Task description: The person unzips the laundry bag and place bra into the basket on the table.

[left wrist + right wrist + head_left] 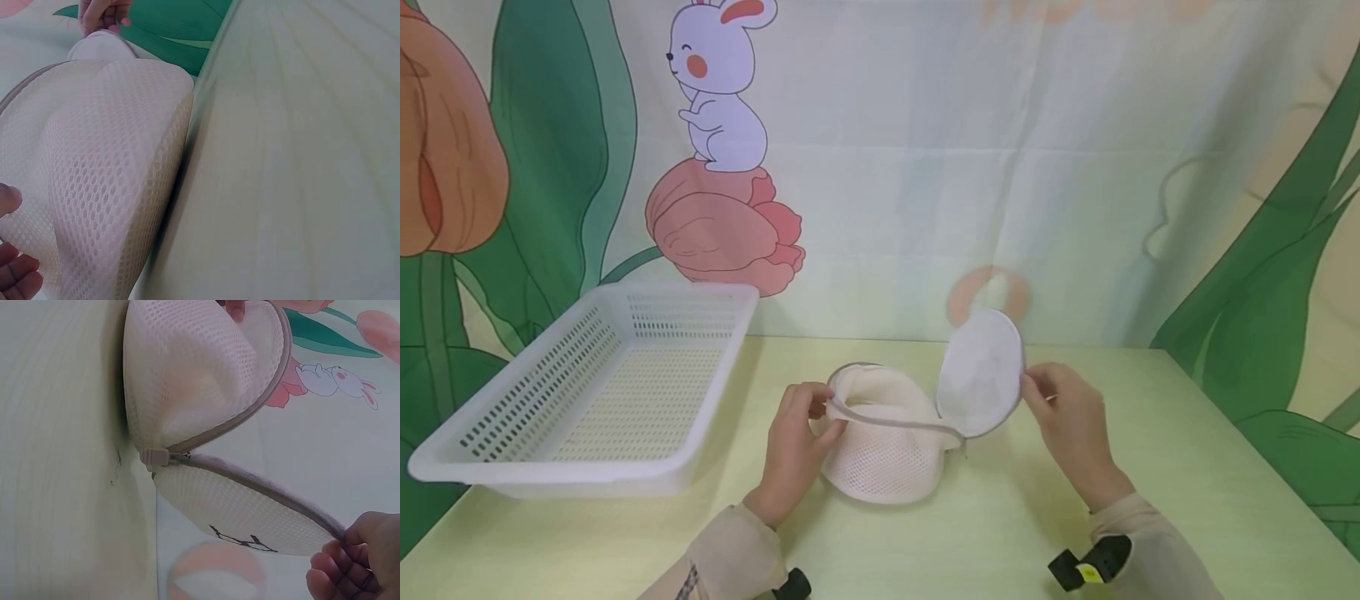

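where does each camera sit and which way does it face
Head: on the head, facing forward and down at the mesh bag and basket; left hand, right hand and sleeves show.
Left wrist: on that wrist, facing across the bag toward its lid; left-hand fingertips show at left, the right hand at top.
Right wrist: on that wrist, facing the zip pull and lid; the right hand shows low right, a left-hand finger up top.
Shared: both wrist views show bag and lid.

Mesh bag (883, 471): I count one.
Lid flap (981, 375): one.
Zipper pull (155, 457): one that I can see.
Basket (572, 473): one, on the left.
Left grip (790, 450), right grip (1075, 433): two in all.
Wrist cameras (1108, 557): I count two.
Bench (1187, 450): one.
Printed rabbit (730, 129): one, far.
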A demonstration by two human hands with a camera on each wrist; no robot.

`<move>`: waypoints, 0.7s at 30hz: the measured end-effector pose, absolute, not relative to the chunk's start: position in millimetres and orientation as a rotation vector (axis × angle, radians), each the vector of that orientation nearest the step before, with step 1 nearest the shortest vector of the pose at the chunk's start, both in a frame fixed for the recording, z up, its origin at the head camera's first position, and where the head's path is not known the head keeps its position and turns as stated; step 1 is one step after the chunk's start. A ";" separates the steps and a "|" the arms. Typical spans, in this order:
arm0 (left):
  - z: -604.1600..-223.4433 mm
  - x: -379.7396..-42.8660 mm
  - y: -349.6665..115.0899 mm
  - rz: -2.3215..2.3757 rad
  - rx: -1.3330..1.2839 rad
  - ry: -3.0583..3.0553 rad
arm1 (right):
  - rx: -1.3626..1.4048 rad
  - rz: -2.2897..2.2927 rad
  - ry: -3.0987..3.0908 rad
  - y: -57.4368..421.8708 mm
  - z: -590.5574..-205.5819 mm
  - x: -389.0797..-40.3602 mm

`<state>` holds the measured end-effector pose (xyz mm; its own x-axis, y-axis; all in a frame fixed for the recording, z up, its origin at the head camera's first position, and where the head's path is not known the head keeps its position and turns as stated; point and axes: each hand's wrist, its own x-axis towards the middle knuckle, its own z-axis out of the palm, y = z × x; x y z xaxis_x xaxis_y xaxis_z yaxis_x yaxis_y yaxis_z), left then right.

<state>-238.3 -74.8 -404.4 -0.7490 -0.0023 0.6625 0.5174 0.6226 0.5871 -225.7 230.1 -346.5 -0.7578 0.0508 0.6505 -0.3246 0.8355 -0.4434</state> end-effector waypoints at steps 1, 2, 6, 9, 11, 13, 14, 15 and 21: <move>-404.7 -238.5 -75.0 -1.064 -0.405 -2.212 | 0.190 0.719 -2.338 231.5 -347.1 -225.5; -404.8 -238.5 -75.0 -1.061 -0.407 -2.210 | 0.181 0.721 -2.344 232.8 -347.6 -225.3; -405.0 -238.7 -75.1 -1.051 -0.409 -2.207 | 0.151 0.722 -2.372 236.8 -348.8 -223.7; -404.1 -238.0 -75.1 -1.050 -0.404 -2.215 | 0.137 0.724 -2.391 239.6 -350.2 -222.6; -403.4 -237.4 -75.2 -1.054 -0.398 -2.222 | 0.130 0.726 -2.398 241.4 -351.8 -222.4; -402.8 -236.8 -75.1 -1.057 -0.394 -2.227 | 0.124 0.722 -2.407 243.2 -353.2 -222.7; -402.8 -236.7 -75.1 -1.059 -0.393 -2.229 | 0.122 0.721 -2.410 244.1 -353.9 -223.0; -402.8 -236.7 -75.1 -1.060 -0.394 -2.229 | 0.118 0.720 -2.415 245.1 -354.5 -223.2; -403.4 -237.5 -75.3 -1.059 -0.404 -2.224 | 0.072 0.732 -2.461 249.7 -356.4 -225.1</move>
<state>-237.5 -75.3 -403.4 -0.7516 0.0036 0.6596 0.5145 0.6290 0.5828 -225.1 249.7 -356.4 -0.8386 0.1050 0.5345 -0.2041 0.8491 -0.4871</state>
